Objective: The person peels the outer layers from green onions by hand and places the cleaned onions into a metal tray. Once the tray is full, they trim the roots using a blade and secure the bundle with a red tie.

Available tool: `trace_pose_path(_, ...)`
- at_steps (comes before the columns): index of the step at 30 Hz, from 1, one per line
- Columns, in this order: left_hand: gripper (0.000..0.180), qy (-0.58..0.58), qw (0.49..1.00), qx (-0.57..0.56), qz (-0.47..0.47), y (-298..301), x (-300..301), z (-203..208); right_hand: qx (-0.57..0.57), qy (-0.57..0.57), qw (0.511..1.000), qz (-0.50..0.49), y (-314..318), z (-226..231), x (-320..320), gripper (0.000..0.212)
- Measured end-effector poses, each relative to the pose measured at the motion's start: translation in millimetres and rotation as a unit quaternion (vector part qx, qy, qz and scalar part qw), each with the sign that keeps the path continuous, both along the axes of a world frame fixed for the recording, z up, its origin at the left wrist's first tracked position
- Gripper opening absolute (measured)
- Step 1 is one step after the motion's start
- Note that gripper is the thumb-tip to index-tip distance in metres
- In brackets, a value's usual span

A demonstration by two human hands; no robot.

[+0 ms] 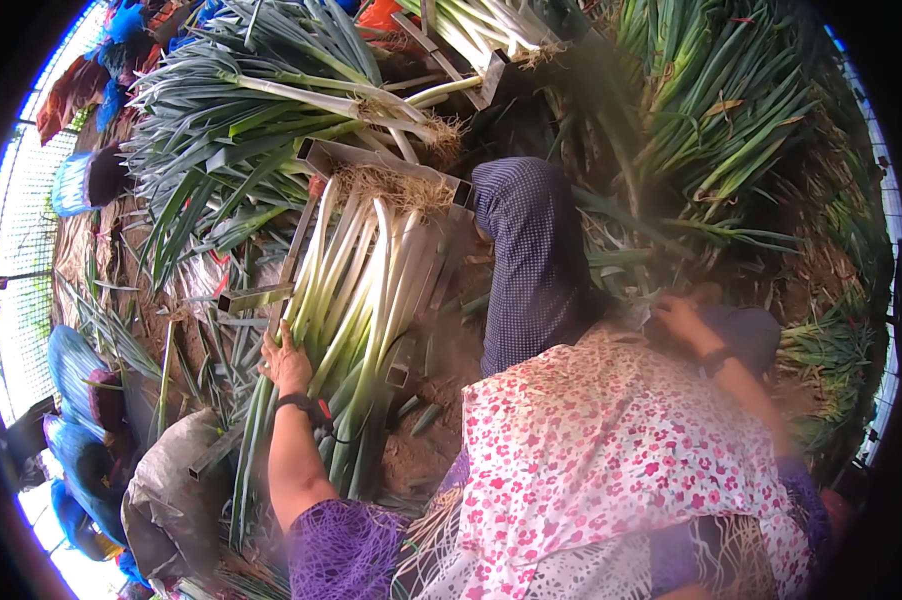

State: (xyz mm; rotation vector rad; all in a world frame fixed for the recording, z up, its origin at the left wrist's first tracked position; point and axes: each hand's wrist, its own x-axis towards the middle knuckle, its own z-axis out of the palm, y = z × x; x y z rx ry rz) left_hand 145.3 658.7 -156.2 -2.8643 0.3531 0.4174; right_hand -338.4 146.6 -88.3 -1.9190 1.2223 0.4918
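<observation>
A stack of long leeks (pixel 356 290) with white stalks and hairy roots lies in a grey metal frame (pixel 316 155) in front of me. My left hand (pixel 287 360) rests flat on the left side of the stack, fingers spread against the stalks; it wears a black wristband. My right hand (pixel 677 318) is out to the right by my knee, fingers curled among loose green leaves (pixel 631 265); what it grips is blurred. My leg in dark dotted trousers (pixel 531 260) lies between the two hands.
More leek bundles (pixel 271 100) lie behind the frame, and a big heap of green tops (pixel 731 110) fills the upper right. Blue bags (pixel 76 370) line the left edge. A grey sack (pixel 171 490) sits at lower left. Bare soil and scraps cover the ground.
</observation>
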Motion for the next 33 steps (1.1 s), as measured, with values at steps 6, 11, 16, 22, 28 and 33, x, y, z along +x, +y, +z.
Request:
trace_pose_path(6,0.044,-0.066,0.991,-0.059,-0.096,23,-12,15,-0.036,-0.022,0.998,0.056,7,10,7,0.025)
trace_pose_path(11,0.030,-0.028,0.959,-0.219,-0.176,41,-26,61,-0.038,-0.009,0.997,0.070,-4,-13,2,0.028)
trace_pose_path(16,0.025,0.133,0.956,-0.231,-0.124,-8,-54,125,-0.012,-0.037,0.997,0.067,-19,-42,-20,0.028)
trace_pose_path(22,0.053,0.254,0.907,-0.222,-0.254,-25,-84,54,-0.022,-0.079,0.996,0.046,-14,-32,-24,0.026)
trace_pose_path(28,0.038,0.387,0.902,-0.075,-0.175,-97,-41,121,-0.068,-0.176,0.981,0.032,-51,-53,1,0.026)
trace_pose_path(33,0.025,0.284,0.815,-0.477,-0.168,-293,-46,255,-0.133,-0.131,0.979,-0.085,-93,-82,12,0.036)
